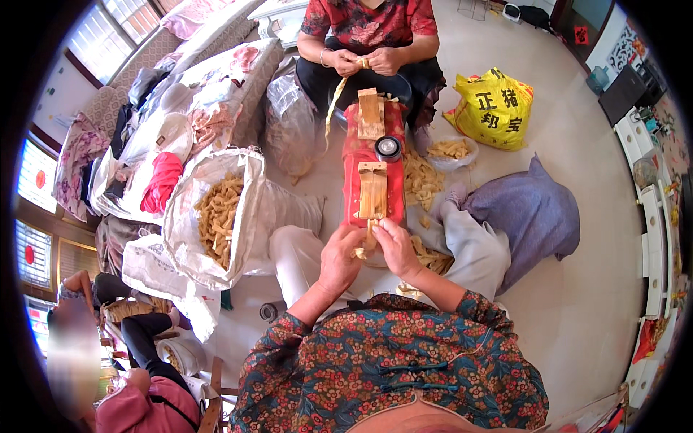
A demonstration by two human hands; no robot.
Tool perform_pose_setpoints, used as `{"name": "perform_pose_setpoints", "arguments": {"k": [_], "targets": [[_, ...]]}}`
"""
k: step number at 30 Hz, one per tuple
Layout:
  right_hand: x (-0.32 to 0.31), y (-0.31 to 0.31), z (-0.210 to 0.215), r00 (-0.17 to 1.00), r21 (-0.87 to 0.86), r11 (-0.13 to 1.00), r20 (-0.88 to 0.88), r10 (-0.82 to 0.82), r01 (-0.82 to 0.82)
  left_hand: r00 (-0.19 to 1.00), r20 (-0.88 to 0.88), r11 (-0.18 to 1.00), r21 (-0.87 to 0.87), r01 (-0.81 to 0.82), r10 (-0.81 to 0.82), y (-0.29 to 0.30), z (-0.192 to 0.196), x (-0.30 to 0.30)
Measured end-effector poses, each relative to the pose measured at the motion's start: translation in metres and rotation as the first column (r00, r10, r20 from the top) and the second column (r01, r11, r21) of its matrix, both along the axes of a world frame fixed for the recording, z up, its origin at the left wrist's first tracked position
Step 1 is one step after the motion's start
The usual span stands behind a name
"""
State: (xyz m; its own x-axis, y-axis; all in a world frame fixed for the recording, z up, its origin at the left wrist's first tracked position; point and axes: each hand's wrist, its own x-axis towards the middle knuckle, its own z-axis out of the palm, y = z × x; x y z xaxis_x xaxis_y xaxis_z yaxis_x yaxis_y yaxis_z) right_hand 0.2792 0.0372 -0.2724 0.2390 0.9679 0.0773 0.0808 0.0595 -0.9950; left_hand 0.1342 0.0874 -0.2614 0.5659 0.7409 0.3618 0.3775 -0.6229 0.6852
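While pinching the pale strip (371,234) with left hand (341,256) and right hand (398,250) near the wooden block (372,196), keep tension gentle and even.

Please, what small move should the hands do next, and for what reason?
Perhaps fold in the loose end of the strip: left hand and right hand grip it near the nearer block, its lower end seems to stick out between them, and the white sack holds short pieces of similar colour.
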Motion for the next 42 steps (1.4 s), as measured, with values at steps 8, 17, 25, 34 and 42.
{"name": "perform_pose_setpoints", "arguments": {"k": [8, 17, 25, 34, 42], "targets": [[-0.003, 0.001, 0.017, 0.56, -0.051, 0.913, -0.803, 0.205, -0.406, 0.972, 0.199, 0.987, 0.122, 0.106, -0.129, 0.012, 0.03, -0.001], [0.013, -0.009, 0.046, 0.768, 0.341, 0.933, 0.627, -0.134, -0.115, 0.884, 0.464, 0.529, -0.764, 0.369, 0.055, 0.011, 0.021, -0.002], [0.014, -0.011, 0.035, 0.949, -0.041, 0.97, -0.221, 0.226, -0.241, 0.965, 0.236, 0.93, -0.316, 0.189, -0.116, 0.022, 0.014, 0.001], [0.01, -0.004, 0.022, 0.897, 0.051, 0.989, -0.417, 0.147, -0.139, 0.959, 0.277, 0.733, -0.665, 0.144, 0.064, 0.009, 0.009, 0.004], [0.019, 0.004, 0.014, 0.856, -0.073, 0.984, -0.507, 0.104, -0.163, 0.994, 0.09, 0.824, -0.558, 0.1, -0.06, 0.006, 0.016, 0.004]]}}
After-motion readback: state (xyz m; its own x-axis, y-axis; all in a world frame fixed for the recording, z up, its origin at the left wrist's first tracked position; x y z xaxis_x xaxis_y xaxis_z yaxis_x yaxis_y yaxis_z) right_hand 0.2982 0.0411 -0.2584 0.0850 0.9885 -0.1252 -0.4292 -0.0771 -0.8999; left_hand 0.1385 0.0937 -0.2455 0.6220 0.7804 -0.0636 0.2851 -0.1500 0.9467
